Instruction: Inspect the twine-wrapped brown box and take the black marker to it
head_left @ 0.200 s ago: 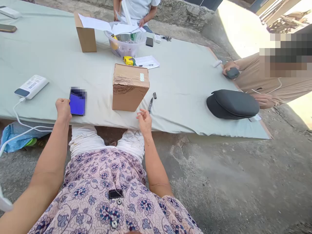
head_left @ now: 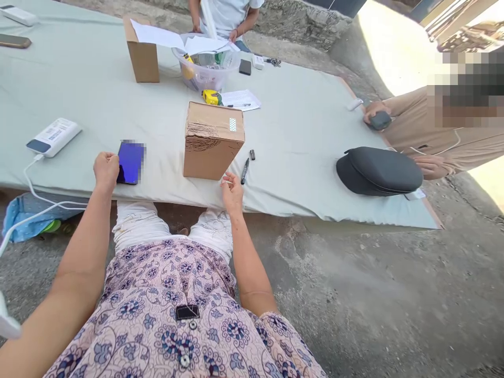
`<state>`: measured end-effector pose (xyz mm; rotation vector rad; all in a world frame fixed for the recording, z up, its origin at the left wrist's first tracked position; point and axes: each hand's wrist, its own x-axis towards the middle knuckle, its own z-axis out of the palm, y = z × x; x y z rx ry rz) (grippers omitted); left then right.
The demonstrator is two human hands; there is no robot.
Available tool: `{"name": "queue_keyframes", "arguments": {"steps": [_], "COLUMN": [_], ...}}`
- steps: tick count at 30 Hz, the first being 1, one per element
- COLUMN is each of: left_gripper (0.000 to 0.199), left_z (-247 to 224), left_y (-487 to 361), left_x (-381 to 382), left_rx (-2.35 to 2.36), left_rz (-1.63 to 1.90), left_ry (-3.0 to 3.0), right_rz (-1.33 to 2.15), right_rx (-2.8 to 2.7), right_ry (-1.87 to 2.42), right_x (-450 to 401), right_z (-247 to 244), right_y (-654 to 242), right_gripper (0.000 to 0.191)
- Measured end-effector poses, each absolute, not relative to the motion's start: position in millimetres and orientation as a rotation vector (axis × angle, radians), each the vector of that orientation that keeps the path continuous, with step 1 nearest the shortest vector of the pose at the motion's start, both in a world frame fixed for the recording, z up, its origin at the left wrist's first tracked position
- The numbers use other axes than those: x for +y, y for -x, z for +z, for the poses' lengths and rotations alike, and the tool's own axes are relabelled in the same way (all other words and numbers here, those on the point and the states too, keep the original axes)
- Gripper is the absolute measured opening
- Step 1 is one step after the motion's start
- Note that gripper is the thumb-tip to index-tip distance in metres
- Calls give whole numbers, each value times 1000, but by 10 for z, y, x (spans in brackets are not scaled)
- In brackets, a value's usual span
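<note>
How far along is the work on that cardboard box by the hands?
Done: the cardboard box stands closed on the table. In hand: left hand touches the lit phone; right hand hovers open near the marker, cap off beside it. Left: marker not picked up.

- Two cardboard boxes: one closed cardboard box (head_left: 213, 139) at the middle of the frame, one open box (head_left: 143, 55) at the upper left with a sheet of paper over it.
- Three phones: one with a lit blue screen (head_left: 130, 162) at centre left, one dark phone (head_left: 244, 66) at the top centre, one phone (head_left: 14, 41) at the far upper left.
- One white power bank (head_left: 53, 137) at the left.
- One black marker (head_left: 244, 170) with one loose cap (head_left: 252, 154) beside it.
- One yellow tape measure (head_left: 211, 97).
- One clear plastic tub (head_left: 206, 72).
- One dark cap (head_left: 378, 170) at the right.
- Two co-workers: one at the top edge, one at the right edge.
</note>
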<state>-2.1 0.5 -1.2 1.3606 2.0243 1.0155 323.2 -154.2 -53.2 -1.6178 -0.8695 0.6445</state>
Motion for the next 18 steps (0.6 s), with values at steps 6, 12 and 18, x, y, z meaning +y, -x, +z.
{"name": "queue_keyframes", "arguments": {"steps": [6,12,18], "left_gripper": [36,79,68], "left_z": [135,375,447], "left_y": [-256,-925,-1535], "left_x": [-172,-322,-325], "left_rx": [1807,999,877], "left_rz": [1158,1256,1314], "left_ry": [-1651,-1897,-2039], "right_rz": [603,603,595], "right_rx": [-896,-950,-1050], "right_ry": [1639,1703,1707], "right_x": [-1489,-1506,-1568], "right_z": [-604,-661,-637], "right_y": [-3206,-3177,-3144], "right_gripper": [46,53,57]}}
